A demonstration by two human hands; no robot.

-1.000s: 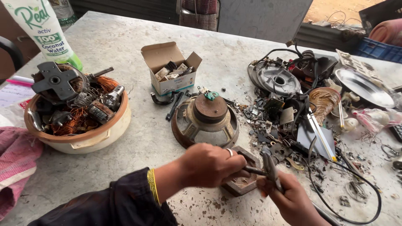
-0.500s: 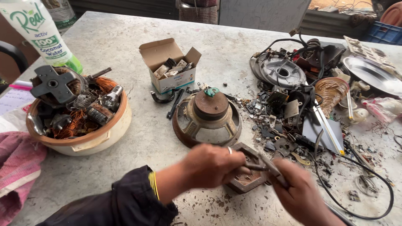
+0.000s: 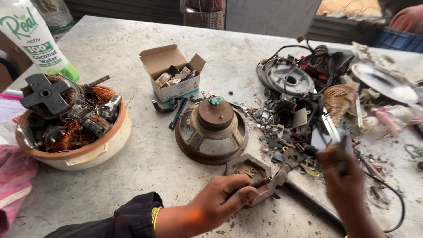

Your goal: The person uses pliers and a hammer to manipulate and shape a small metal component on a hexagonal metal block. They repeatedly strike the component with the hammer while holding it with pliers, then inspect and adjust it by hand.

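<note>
**Hands at a rusty frame, near table edge**

Left hand [image 3: 224, 198] clamped on a rusty metal frame [image 3: 249, 169], fingers curled over its near rim, pressing it to the table [image 3: 145, 176]. Frame lying flat, just in front of the speaker [image 3: 212, 130], nearly touching its basket. Long-handled tool [image 3: 304, 198] biting the frame's right corner, handle running away to the right of the frame and toward the near table edge. Right hand [image 3: 343, 172] raised and blurred to the right of the speaker, closed on something thin; exactly what, cannot tell. Scrap pile [image 3: 304, 105] crowding the right of the speaker, wires spilling outward. Small carton [image 3: 174, 72] of parts just behind the speaker. Bowl [image 3: 75, 132] of copper windings well to the left. Bare concrete between bowl and speaker, and behind the carton to the far edge.
</note>
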